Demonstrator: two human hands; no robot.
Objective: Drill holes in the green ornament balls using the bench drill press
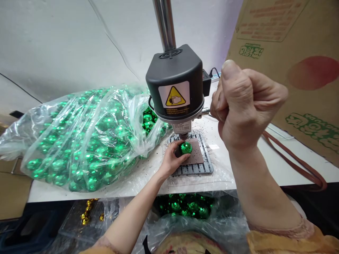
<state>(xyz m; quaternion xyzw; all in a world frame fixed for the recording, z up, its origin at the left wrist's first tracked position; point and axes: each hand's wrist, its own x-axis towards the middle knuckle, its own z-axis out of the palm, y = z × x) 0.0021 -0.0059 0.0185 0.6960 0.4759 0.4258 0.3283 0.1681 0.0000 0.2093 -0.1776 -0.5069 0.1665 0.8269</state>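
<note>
A small bench drill press (176, 83) with a black motor housing and a yellow warning label stands on a white table (280, 165). My left hand (172, 159) pinches a shiny green faceted ball (186, 147) on the press's slotted base plate (197, 168), right under the drill chuck (183, 135). My right hand (243, 106) is a closed fist wrapped round the press's side lever (206, 111), of which only a short metal end shows.
A big clear plastic bag (82, 137) full of green balls lies on the table to the left. Another bag of green balls (185, 206) sits below the table edge. A large cardboard box (296, 63) stands at the right, with a brown strap (296, 162) before it. Dark drilling dust speckles the table.
</note>
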